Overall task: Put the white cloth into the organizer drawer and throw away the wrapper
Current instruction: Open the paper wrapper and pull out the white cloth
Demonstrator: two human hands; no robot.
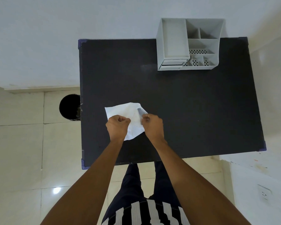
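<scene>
A flat white packet, the white cloth in its clear wrapper [128, 112], is held just above the black table [185, 103] near its front middle. My left hand [118, 126] is closed on the packet's near left part. My right hand [152, 125] pinches its right edge, where a grey strip shows. I cannot separate cloth from wrapper here. The grey organizer [189, 44] stands at the table's far right, with two small drawers [172, 63] at its front left, both closed or nearly so.
A black round bin [70, 107] stands on the tiled floor by the table's left edge. A white wall runs behind the table. My legs are at the table's front edge. A wall socket [264, 194] is low on the right.
</scene>
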